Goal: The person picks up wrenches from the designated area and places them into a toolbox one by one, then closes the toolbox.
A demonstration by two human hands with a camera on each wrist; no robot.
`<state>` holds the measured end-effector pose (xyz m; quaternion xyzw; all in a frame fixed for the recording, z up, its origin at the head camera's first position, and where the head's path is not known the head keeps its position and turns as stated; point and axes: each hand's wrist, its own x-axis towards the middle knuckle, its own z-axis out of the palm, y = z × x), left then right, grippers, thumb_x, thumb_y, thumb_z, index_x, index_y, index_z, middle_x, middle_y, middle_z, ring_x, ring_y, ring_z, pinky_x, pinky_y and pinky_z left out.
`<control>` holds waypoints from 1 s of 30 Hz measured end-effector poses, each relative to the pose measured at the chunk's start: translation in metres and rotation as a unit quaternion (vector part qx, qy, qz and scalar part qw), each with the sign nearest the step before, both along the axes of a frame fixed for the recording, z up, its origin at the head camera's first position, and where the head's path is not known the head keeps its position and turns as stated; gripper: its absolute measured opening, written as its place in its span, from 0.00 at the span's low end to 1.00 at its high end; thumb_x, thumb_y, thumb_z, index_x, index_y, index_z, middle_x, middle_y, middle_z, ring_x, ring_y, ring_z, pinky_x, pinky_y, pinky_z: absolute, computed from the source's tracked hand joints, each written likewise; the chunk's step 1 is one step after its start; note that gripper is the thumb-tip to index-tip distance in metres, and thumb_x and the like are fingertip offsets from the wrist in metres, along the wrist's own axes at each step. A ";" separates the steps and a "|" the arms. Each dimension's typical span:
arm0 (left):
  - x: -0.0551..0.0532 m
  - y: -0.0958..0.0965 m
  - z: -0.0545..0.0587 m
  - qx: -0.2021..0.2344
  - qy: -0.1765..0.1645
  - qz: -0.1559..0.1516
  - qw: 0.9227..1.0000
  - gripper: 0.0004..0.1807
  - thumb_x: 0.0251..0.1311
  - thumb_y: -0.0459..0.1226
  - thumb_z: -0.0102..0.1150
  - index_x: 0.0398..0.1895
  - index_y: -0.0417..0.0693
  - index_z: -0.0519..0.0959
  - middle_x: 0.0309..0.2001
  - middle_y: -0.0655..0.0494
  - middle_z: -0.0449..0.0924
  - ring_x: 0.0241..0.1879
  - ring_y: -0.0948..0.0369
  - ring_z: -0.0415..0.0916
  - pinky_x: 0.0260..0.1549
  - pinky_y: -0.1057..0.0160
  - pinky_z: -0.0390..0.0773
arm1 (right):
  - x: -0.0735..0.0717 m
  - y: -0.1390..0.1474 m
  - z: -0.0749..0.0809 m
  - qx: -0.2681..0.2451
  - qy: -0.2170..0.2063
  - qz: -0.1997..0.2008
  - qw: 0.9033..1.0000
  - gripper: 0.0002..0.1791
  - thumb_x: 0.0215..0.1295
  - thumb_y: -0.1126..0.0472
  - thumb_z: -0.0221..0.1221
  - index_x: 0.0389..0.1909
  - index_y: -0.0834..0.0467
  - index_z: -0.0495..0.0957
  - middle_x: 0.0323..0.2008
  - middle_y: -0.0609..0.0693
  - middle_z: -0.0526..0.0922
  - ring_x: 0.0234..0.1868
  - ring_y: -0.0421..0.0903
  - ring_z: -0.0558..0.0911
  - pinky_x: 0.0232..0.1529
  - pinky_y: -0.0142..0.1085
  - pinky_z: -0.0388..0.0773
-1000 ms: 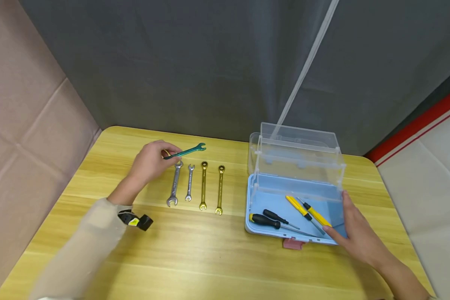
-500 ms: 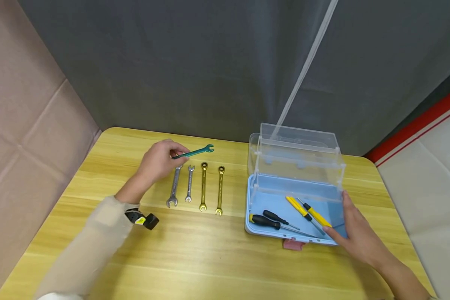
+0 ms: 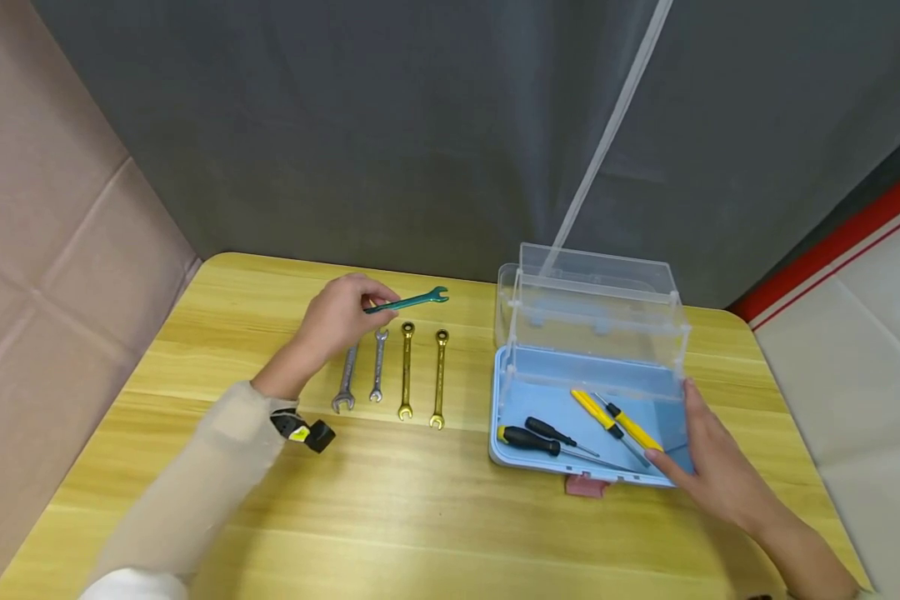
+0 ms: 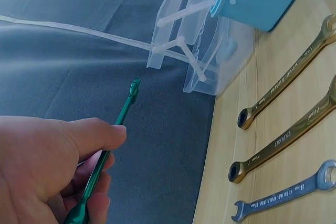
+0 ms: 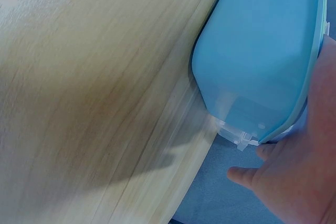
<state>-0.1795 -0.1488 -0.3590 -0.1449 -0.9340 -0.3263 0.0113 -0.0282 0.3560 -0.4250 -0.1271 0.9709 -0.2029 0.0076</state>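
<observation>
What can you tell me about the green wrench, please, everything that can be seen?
The green wrench is slim, glossy and metallic-looking, with an open-ended head at its free end. The left hand pinches it along its shaft, off the table, that head pointing toward the blue toolbox. The other end widens but runs out of the left wrist view.

A grey curtain (image 3: 330, 133) and pinkish panels (image 3: 67, 217) bordering the table (image 3: 420, 517) suggest a booth.

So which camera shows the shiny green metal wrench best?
The left wrist view: the green wrench looks biggest there, with most of its length showing. The head view shows it smaller: forked end clear, other end hidden by the left hand. The right wrist view misses it.
</observation>
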 end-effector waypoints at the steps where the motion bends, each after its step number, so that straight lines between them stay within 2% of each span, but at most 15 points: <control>1: 0.000 0.001 0.000 -0.001 0.000 -0.001 1.000 0.09 0.62 0.38 0.70 0.45 0.48 0.89 0.39 0.52 0.81 0.35 0.55 0.74 0.32 0.57 0.72 | 0.000 0.000 0.000 0.000 0.000 0.000 1.000 0.63 0.67 0.49 0.67 0.80 0.61 0.26 0.79 0.70 0.39 0.74 0.76 0.51 0.69 0.70 0.48; 13: -0.001 0.012 0.005 -0.006 0.001 -0.012 1.000 0.09 0.62 0.39 0.71 0.44 0.50 0.89 0.38 0.54 0.82 0.34 0.57 0.75 0.28 0.58 0.72 | -0.003 -0.002 0.001 -0.004 -0.003 0.003 1.000 0.63 0.67 0.49 0.67 0.80 0.61 0.26 0.79 0.70 0.39 0.74 0.77 0.51 0.68 0.71 0.49; 30: 0.000 0.043 0.011 -0.010 0.013 -0.050 0.999 0.09 0.62 0.40 0.71 0.45 0.53 0.89 0.37 0.58 0.78 0.34 0.59 0.74 0.28 0.60 0.72 | -0.002 -0.003 -0.002 -0.004 0.004 0.005 1.000 0.64 0.66 0.50 0.68 0.81 0.61 0.27 0.79 0.71 0.40 0.73 0.76 0.52 0.71 0.68 0.47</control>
